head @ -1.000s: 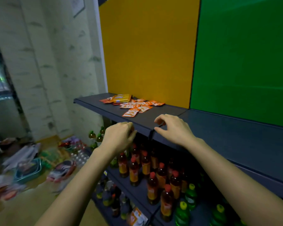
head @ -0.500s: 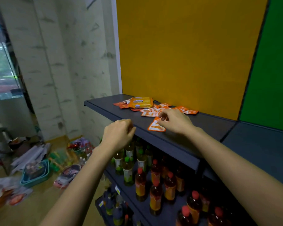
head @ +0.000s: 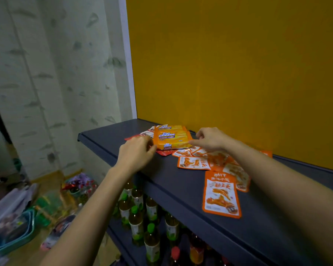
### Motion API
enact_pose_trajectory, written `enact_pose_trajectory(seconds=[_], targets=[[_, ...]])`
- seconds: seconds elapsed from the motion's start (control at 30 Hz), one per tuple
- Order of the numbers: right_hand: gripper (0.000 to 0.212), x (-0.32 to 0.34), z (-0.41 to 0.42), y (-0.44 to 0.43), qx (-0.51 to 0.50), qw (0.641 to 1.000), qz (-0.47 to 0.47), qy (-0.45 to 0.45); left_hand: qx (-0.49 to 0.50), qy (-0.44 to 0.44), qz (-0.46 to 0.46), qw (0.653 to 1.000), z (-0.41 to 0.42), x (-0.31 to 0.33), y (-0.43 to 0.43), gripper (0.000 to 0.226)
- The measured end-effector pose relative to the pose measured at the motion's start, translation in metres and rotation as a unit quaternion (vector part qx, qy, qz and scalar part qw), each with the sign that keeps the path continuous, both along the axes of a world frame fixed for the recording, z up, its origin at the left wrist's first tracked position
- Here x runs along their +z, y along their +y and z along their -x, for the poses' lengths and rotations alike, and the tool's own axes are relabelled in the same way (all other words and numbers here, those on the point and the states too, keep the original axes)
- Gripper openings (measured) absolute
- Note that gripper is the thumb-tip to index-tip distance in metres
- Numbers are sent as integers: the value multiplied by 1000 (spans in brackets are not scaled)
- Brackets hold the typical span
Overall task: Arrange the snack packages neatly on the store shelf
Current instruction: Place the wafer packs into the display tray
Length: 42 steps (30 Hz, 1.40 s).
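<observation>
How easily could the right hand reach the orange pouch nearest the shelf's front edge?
Probably yes, easily: the orange pouch lies uncovered beside that forearm; the right hand need only release the cheese wafer pack.

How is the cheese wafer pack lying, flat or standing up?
Flat: the cheese wafer pack lies label up on the shelf, atop red packets.

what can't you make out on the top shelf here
- Red packets: head view, mostly covered by the wafer pack and left hand.
- Whether the right hand or left grips the pack: head view, fingertips hidden.
- Orange sachets: head view, some partly under the right forearm.
</observation>
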State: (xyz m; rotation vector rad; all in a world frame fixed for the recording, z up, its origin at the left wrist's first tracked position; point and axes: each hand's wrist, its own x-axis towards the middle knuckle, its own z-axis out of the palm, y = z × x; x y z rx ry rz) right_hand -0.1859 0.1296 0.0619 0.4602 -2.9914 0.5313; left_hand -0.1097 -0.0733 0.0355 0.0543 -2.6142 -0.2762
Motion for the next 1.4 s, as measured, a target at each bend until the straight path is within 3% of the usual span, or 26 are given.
enact_pose_trajectory(seconds=[0.27,0.43,0.53,0.73,0.83,0.93,1.07,1.23,1.4], targets=[[54,-9,61,-49,-99,990,18,-99,-31,-28,-32,999,99,0,-63,31],[90,-9,80,-66,-168,975,43,-137,-60,-91,-60,992,164,-3,-90,37],[88,-11,91,-74,-189,970,8,-150,-87,-144,-94,981,196,-5,-95,46],[83,-12,100,-77,-233,962,27,-142,-143,-222,-161,951,242,-16,-90,53],[87,-13,99,-78,-244,954,63,-161,-161,-233,-223,933,253,-17,-85,81],[91,-12,96,-80,-250,942,130,-181,-190,-256,-253,913,265,-20,-80,89],[71,-7,87,-78,-262,927,205,-171,-214,-277,-299,888,273,-14,-72,86],[39,10,62,-53,-283,895,314,-143,-210,-284,-207,912,272,-7,-58,79],[26,9,39,-18,-326,849,408,-78,-244,-334,-205,887,271,-1,-48,60]])
